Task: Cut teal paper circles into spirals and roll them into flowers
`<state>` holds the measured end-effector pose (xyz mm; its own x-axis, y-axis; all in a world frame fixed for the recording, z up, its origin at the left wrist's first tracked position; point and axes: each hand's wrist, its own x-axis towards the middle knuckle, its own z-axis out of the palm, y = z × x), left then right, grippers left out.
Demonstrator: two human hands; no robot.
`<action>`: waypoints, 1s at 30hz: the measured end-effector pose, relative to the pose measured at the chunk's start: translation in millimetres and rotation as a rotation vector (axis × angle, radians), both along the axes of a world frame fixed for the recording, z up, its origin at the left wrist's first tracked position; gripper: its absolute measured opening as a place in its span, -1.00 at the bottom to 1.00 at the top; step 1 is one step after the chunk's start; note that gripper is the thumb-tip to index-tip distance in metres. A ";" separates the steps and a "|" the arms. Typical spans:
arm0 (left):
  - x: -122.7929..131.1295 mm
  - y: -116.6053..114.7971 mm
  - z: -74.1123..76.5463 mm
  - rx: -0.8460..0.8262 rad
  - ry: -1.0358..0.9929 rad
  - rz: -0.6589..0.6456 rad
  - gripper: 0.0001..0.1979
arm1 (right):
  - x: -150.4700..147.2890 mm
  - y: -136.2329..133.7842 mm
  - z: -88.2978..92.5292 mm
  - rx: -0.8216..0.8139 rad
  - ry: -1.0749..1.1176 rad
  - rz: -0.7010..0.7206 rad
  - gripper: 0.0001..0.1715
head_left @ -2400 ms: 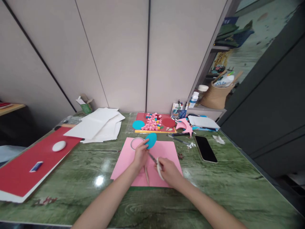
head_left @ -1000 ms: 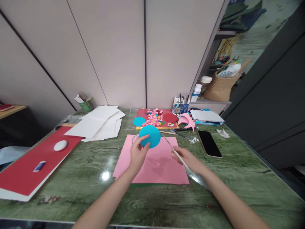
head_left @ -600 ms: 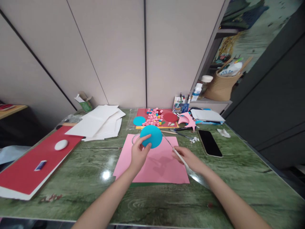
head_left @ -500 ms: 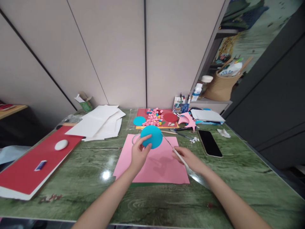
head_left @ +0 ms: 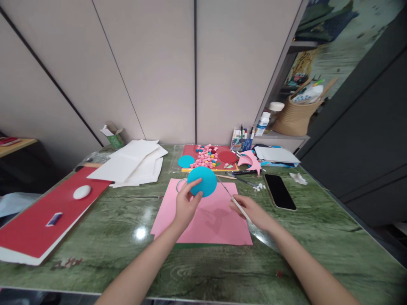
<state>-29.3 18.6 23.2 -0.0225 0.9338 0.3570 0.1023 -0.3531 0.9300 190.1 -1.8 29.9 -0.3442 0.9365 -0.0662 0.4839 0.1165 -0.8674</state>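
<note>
Between the thumb and fingers of my left hand (head_left: 187, 206) is a blue paper circle (head_left: 205, 180), raised above the pink paper sheets (head_left: 219, 216). My right hand (head_left: 251, 210) is closed round white-handled scissors (head_left: 240, 206), seen nearly edge-on. Their thin blades point up and left, with the tip close to the circle's right edge. Whether the tip touches the paper I cannot tell. Part of a round ring-like outline (head_left: 180, 184) shows on the pink sheet behind my left hand.
Behind the pink sheets, a red sheet carries pink beads (head_left: 206, 156), another blue circle (head_left: 186, 161) and a red circle (head_left: 227, 156). A phone (head_left: 280, 192) and pink paper scrap (head_left: 249, 161) lie right. White papers (head_left: 130, 163) and red board (head_left: 47, 216) lie left.
Almost nothing differs. The blue circle is still in my left hand and the scissors in my right; the whole view has shifted very slightly.
</note>
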 end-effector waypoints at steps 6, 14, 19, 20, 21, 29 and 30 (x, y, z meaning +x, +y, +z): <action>0.6 0.9 -1.6 0.006 0.000 -0.014 -0.66 | 2.5 1.4 -5.5 0.012 -0.020 0.008 -0.61; 1.1 -0.1 -2.3 0.009 0.004 -0.035 -0.66 | -0.7 1.0 -5.8 0.018 -0.006 -0.003 -0.60; 1.3 -0.9 -2.6 0.014 0.004 -0.035 -0.67 | -2.5 0.6 -8.1 0.019 -0.001 0.000 -0.61; 1.3 -1.1 -2.3 0.014 0.005 -0.033 -0.67 | -3.0 0.3 -8.1 0.018 0.005 -0.003 -0.62; 1.4 -1.5 -1.9 0.014 0.007 -0.032 -0.67 | -3.6 0.0 -7.8 0.016 0.011 -0.006 -0.62; 2.1 -3.7 1.5 0.017 0.015 -0.015 -0.67 | -7.6 -2.6 -6.3 -0.013 0.061 -0.011 -0.62; 2.2 -3.6 1.3 0.016 0.012 -0.016 -0.67 | -7.7 -2.9 -6.3 -0.014 0.064 -0.010 -0.62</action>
